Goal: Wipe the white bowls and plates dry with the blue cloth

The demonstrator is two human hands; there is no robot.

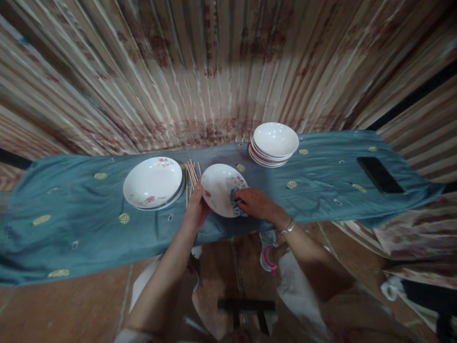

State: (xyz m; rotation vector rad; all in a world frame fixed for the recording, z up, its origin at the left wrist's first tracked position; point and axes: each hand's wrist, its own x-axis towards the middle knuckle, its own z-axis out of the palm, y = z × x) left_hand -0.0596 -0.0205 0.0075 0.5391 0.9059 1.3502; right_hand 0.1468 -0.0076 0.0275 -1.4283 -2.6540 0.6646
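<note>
bare forearms [164, 271] angle inward, the left hand [197, 208] gripping a round white floral ceramic dish [218, 187], likely steadying it against crumpled blue-grey cloth [236, 202] in the right hand [257, 204] opposite.

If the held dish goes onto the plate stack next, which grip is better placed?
Left, most likely. The left grip has the dish by its rim, on the side nearer the plate stack, with chopsticks between. The right grip is occupied, holding a cloth against the dish's right side.
</note>
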